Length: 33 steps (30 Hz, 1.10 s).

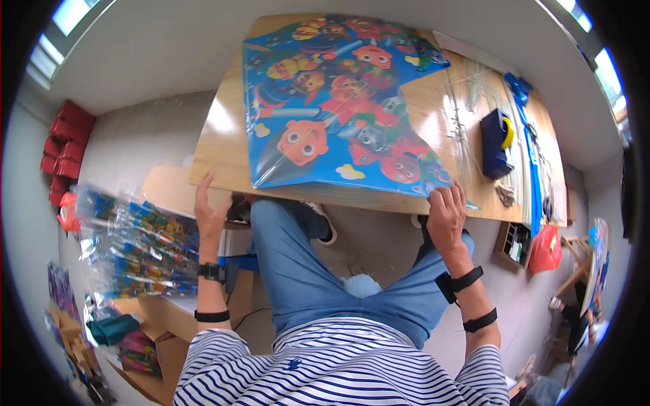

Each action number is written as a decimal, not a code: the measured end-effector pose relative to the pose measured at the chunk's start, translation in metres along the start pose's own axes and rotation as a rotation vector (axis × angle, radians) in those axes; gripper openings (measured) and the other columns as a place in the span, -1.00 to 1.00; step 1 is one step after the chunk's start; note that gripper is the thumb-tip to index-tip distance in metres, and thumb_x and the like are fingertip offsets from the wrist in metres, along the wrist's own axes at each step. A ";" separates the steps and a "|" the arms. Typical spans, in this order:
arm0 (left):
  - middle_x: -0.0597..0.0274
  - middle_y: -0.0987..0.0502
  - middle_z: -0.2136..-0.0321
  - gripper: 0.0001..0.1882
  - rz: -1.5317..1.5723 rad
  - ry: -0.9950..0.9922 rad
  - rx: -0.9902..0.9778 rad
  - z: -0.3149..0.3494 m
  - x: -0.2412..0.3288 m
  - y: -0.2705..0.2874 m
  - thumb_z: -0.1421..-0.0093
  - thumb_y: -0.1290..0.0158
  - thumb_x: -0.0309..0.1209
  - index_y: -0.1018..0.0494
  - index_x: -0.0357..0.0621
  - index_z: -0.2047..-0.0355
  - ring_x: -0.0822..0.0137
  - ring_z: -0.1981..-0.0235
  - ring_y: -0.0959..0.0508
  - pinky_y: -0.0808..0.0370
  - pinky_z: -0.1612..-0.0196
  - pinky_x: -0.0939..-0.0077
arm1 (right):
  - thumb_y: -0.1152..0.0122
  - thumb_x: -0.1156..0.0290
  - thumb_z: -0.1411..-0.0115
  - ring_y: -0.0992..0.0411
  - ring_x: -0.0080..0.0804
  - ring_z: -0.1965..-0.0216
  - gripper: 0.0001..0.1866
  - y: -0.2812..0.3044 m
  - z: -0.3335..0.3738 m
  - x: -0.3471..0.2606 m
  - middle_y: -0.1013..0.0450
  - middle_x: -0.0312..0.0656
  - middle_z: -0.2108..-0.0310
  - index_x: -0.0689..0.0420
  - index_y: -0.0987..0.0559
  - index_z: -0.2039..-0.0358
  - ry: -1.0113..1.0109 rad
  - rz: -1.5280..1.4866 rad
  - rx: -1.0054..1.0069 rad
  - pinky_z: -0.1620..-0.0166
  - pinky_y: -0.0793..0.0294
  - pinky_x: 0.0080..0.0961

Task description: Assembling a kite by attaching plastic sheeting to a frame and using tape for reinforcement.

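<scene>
No legible text, label, number or sign anywhere in view

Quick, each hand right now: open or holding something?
Left hand: open, at the pale wooden table's edge, nothing visibly held.
Right hand: closed on the near right corner of the blue cartoon-printed plastic sheet.

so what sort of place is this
Probably a small packing workshop: a cartoon-printed blue sheet lies on a wooden table with what looks like a tape dispenser, and clear-wrapped packages are piled left, near an open cardboard box.
</scene>
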State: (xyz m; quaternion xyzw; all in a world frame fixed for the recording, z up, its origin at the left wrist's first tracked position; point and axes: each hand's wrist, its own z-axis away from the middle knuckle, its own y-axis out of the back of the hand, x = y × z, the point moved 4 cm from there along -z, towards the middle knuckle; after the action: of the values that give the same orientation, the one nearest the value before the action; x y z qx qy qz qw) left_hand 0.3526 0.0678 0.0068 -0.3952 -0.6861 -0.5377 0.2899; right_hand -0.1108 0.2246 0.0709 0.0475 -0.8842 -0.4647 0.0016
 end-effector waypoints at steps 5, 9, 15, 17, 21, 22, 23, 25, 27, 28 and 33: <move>-0.05 -0.32 -0.22 -0.14 -0.156 -0.033 -0.068 -0.003 -0.013 -0.019 0.17 -0.21 -0.62 -0.23 -0.30 -0.24 0.03 -0.28 -0.27 -0.17 -0.33 0.29 | -0.12 0.63 0.00 -0.41 -0.12 0.32 -0.88 0.048 -0.043 -0.020 -0.39 -0.12 0.42 0.19 -0.43 0.41 0.063 -0.086 0.116 -0.16 -0.35 -0.08; -0.03 -0.29 -0.23 -0.04 0.021 0.013 -0.074 -0.027 -0.005 -0.041 0.19 -0.29 -0.61 -0.16 -0.28 -0.29 0.10 -0.27 -0.27 -0.20 -0.30 0.36 | -0.12 0.69 0.00 -0.42 -0.12 0.36 -0.86 0.109 -0.081 -0.033 -0.40 -0.12 0.45 0.21 -0.45 0.41 0.108 -0.156 0.206 -0.13 -0.39 -0.08; 0.00 -0.30 -0.21 0.00 0.123 -0.130 0.100 -0.049 0.041 -0.035 0.16 -0.35 -0.57 -0.11 -0.29 -0.32 0.16 -0.27 -0.25 -0.16 -0.32 0.30 | -0.18 0.60 -0.18 -0.46 -0.51 0.38 -0.97 0.176 -0.098 -0.011 -0.47 -0.20 0.43 0.26 -0.52 0.34 -0.314 -0.426 0.447 0.19 -0.47 -0.56; 0.04 -0.31 -0.22 0.00 0.180 -0.151 0.089 -0.065 0.046 -0.031 0.14 -0.35 -0.55 -0.12 -0.25 -0.33 0.19 -0.29 -0.22 -0.13 -0.33 0.31 | -0.19 0.56 -0.22 -0.37 -0.70 0.41 -0.97 0.180 -0.103 0.006 -0.46 -0.37 0.46 0.25 -0.53 0.34 -0.381 -0.547 0.495 0.30 -0.38 -0.69; 0.11 -0.33 -0.24 -0.12 0.237 0.018 0.019 -0.094 0.079 -0.020 0.12 -0.35 -0.54 -0.27 -0.20 -0.26 0.24 -0.32 -0.22 -0.10 -0.34 0.30 | -0.19 0.52 -0.23 -0.34 -0.71 0.43 -0.94 0.168 -0.113 0.044 -0.46 -0.38 0.47 0.25 -0.55 0.36 -0.498 -0.685 0.458 0.32 -0.34 -0.70; 0.10 -0.34 -0.23 -0.19 0.276 -0.039 0.018 -0.101 0.078 -0.015 0.09 -0.34 -0.53 -0.31 -0.23 -0.23 0.23 -0.30 -0.24 -0.15 -0.32 0.32 | -0.19 0.51 -0.23 -0.34 -0.71 0.44 -0.92 0.160 -0.114 0.052 -0.46 -0.38 0.47 0.25 -0.56 0.37 -0.545 -0.734 0.433 0.32 -0.33 -0.70; 0.10 -0.36 -0.21 -0.25 0.319 -0.096 0.011 -0.109 0.076 -0.016 0.06 -0.34 -0.52 -0.35 -0.26 -0.19 0.23 -0.29 -0.27 -0.19 -0.29 0.34 | -0.19 0.51 -0.23 -0.34 -0.71 0.44 -0.92 0.151 -0.115 0.060 -0.46 -0.38 0.47 0.25 -0.56 0.37 -0.548 -0.739 0.426 0.32 -0.33 -0.70; 0.09 -0.39 -0.17 -0.35 0.292 -0.164 0.080 -0.117 0.087 -0.015 -0.03 -0.31 -0.49 -0.38 -0.31 -0.16 0.28 -0.22 -0.34 -0.28 -0.22 0.39 | -0.20 0.48 -0.23 -0.34 -0.71 0.43 -0.90 0.133 -0.106 0.082 -0.46 -0.36 0.47 0.25 -0.58 0.37 -0.615 -0.823 0.383 0.31 -0.34 -0.69; 0.10 -0.43 -0.09 -0.38 0.313 -0.066 0.288 -0.131 0.080 -0.006 -0.07 -0.29 -0.47 -0.37 -0.35 -0.15 0.32 -0.10 -0.42 -0.35 -0.15 0.44 | -0.22 0.44 -0.21 -0.36 -0.68 0.43 -0.88 0.112 -0.103 0.106 -0.47 -0.35 0.47 0.25 -0.59 0.37 -0.670 -0.734 0.352 0.30 -0.37 -0.65; 0.15 -0.47 0.00 -0.41 0.304 -0.133 0.371 -0.136 0.079 -0.003 -0.08 -0.29 -0.44 -0.39 -0.36 -0.12 0.34 0.00 -0.45 -0.40 -0.10 0.44 | -0.23 0.44 -0.20 -0.37 -0.66 0.43 -0.87 0.098 -0.101 0.113 -0.48 -0.34 0.47 0.26 -0.59 0.37 -0.692 -0.716 0.336 0.30 -0.38 -0.63; 0.04 -0.50 0.01 -0.33 0.255 -0.067 0.249 -0.191 0.072 -0.014 -0.06 -0.32 -0.18 -0.42 -0.38 -0.08 0.22 0.00 -0.50 -0.39 -0.07 0.41 | -0.31 0.42 -0.06 -0.55 -0.33 0.43 -0.83 0.009 -0.090 0.144 -0.59 -0.05 0.47 0.26 -0.67 0.39 -0.735 -0.410 0.176 0.28 -0.50 -0.41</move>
State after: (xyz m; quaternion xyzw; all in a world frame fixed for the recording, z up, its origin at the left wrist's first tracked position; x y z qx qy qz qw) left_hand 0.2978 -0.1022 0.1070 -0.4577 -0.7009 -0.3941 0.3795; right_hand -0.2503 0.1440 0.1236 0.0535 -0.8345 -0.3642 -0.4100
